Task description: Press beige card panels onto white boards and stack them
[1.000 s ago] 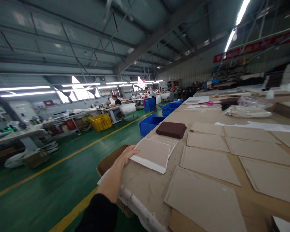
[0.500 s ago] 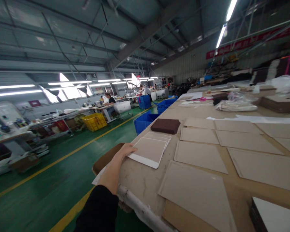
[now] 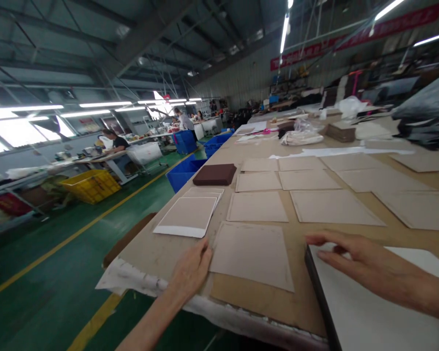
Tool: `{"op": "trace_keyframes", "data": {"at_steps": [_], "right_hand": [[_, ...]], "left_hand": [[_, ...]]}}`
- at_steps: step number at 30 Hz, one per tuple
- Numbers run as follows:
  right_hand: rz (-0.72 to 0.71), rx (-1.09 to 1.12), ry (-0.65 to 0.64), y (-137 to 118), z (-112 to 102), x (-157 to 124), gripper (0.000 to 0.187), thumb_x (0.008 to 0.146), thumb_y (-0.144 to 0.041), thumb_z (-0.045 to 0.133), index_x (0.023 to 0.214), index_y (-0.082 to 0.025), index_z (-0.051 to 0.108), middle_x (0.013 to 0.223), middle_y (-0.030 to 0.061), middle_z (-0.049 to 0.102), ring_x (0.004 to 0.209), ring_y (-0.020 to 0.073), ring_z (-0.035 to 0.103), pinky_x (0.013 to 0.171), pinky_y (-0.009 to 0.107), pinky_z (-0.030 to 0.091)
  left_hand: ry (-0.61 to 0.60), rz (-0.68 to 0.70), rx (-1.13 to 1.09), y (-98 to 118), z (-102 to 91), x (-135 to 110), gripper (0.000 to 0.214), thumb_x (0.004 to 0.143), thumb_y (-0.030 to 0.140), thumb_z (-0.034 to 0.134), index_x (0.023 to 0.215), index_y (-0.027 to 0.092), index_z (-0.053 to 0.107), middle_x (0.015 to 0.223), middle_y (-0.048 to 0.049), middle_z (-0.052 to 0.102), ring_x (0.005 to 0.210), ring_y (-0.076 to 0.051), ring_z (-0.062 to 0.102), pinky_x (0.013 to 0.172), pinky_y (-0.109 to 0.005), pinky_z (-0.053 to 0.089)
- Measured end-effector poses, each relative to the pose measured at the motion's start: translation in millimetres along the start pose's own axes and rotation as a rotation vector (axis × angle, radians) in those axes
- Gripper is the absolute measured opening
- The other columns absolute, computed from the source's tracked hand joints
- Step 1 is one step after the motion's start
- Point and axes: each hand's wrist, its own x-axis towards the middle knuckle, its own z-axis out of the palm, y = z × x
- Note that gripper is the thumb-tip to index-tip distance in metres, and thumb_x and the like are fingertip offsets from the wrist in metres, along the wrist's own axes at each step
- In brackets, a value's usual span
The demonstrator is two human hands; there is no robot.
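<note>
My left hand (image 3: pixel 193 267) is at the near left edge of a flat beige panel (image 3: pixel 252 251), its fingers curled together. Whether it pinches anything is hidden. Above that hand lies a small pile of beige sheets with white borders (image 3: pixel 186 214). My right hand (image 3: pixel 346 253) is over the far left corner of a thick stack with a white top (image 3: pixel 373 312) and dark sides. Its thumb and forefinger are apart there, with no sheet seen lifted between them. Several more beige panels (image 3: pixel 258 207) lie in rows across the table.
A dark brown stack (image 3: pixel 214 174) sits by the table's left edge (image 3: pixel 149 280). Blue bins (image 3: pixel 185 173) and a yellow crate (image 3: pixel 91 186) stand on the green floor. Plastic bags (image 3: pixel 303 134) lie farther back. A person (image 3: pixel 115 141) sits at a workbench on the left.
The view has swung right. My left hand has left the white-bordered sheets and come nearer, to the beige panel. My right hand has come into view over the white-topped stack.
</note>
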Motion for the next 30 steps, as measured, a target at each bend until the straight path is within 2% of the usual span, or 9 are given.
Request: {"op": "trace_keyframes", "data": {"at_steps": [4,8,10,13,16,20,23,27,30], "right_hand": [[-0.086,-0.159,-0.192,-16,13,56,0.053,0.084,-0.028,0.041,0.135,-0.012,0.048,0.128,0.0120,0.056,0.116,0.0273,0.052,0.101,0.042,0.039],[-0.096,-0.209,-0.252,-13,31,77,0.047,0.079,-0.020,0.045,0.123,-0.012,0.056,0.116,0.0145,0.063,0.108,0.0290,0.057,0.096,0.042,0.042],[-0.104,-0.206,-0.259,-11,37,77,0.043,0.078,-0.018,0.045,0.119,-0.014,0.058,0.114,0.0132,0.064,0.106,0.0274,0.058,0.095,0.040,0.042],[-0.102,-0.204,-0.251,-12,41,76,0.047,0.079,-0.018,0.044,0.125,-0.012,0.054,0.124,0.0146,0.058,0.114,0.0270,0.054,0.100,0.040,0.038],[-0.078,-0.209,-0.245,-13,43,77,0.052,0.081,-0.021,0.043,0.131,-0.007,0.049,0.126,0.0172,0.056,0.116,0.0280,0.053,0.101,0.041,0.038],[-0.075,-0.202,-0.230,-9,45,78,0.053,0.083,-0.023,0.042,0.133,-0.004,0.046,0.123,0.0175,0.059,0.112,0.0270,0.056,0.098,0.039,0.042],[-0.087,-0.199,-0.194,-8,42,77,0.049,0.085,-0.024,0.040,0.130,-0.005,0.049,0.123,0.0177,0.058,0.111,0.0268,0.056,0.097,0.040,0.043],[-0.153,-0.209,-0.058,-34,29,65,0.042,0.091,-0.032,0.038,0.120,-0.007,0.055,0.126,0.0192,0.053,0.118,0.0297,0.047,0.103,0.046,0.034],[-0.300,-0.177,-0.006,-74,26,44,0.042,0.088,-0.044,0.050,0.116,-0.015,0.056,0.118,0.0135,0.053,0.101,0.0255,0.056,0.090,0.042,0.045]], "left_hand": [[-0.009,-0.051,-0.055,-2,6.3,-4,0.044,0.086,0.036,0.041,0.120,0.013,0.057,0.111,-0.0145,0.065,0.106,-0.029,0.056,0.095,-0.044,0.036],[-0.009,-0.121,-0.187,-7,8.7,5,0.044,0.082,0.036,0.047,0.118,0.014,0.059,0.114,-0.0122,0.064,0.109,-0.027,0.055,0.097,-0.039,0.035],[-0.015,-0.184,-0.286,-7,11.1,7,0.044,0.081,0.036,0.048,0.118,0.015,0.059,0.105,-0.0099,0.068,0.100,-0.024,0.059,0.091,-0.036,0.040],[-0.058,-0.297,-0.464,-1,13.2,9,0.044,0.079,0.038,0.051,0.115,0.014,0.059,0.079,-0.0040,0.068,0.073,-0.018,0.061,0.070,-0.029,0.045],[-0.108,-0.391,-0.618,8,10.7,10,0.039,0.073,0.040,0.059,0.101,0.014,0.064,0.066,0.0000,0.062,0.057,-0.011,0.054,0.053,-0.021,0.038],[-0.167,-0.479,-0.768,19,5.2,11,0.033,0.064,0.043,0.069,0.075,0.013,0.064,0.059,0.0015,0.057,0.051,-0.008,0.049,0.048,-0.018,0.031],[-0.197,-0.525,-0.860,23,2.7,10,0.031,0.059,0.040,0.074,0.068,0.013,0.062,0.058,0.0011,0.058,0.049,-0.008,0.049,0.047,-0.018,0.031],[-0.172,-0.547,-0.966,26,-4.1,6,0.027,0.058,0.034,0.075,0.062,0.013,0.058,0.051,0.0047,0.052,0.043,-0.005,0.045,0.042,-0.016,0.026],[-0.136,-0.543,-1.032,32,-13.7,0,0.026,0.059,0.031,0.075,0.059,0.014,0.055,0.047,0.0068,0.047,0.040,-0.004,0.040,0.039,-0.015,0.026]]}}
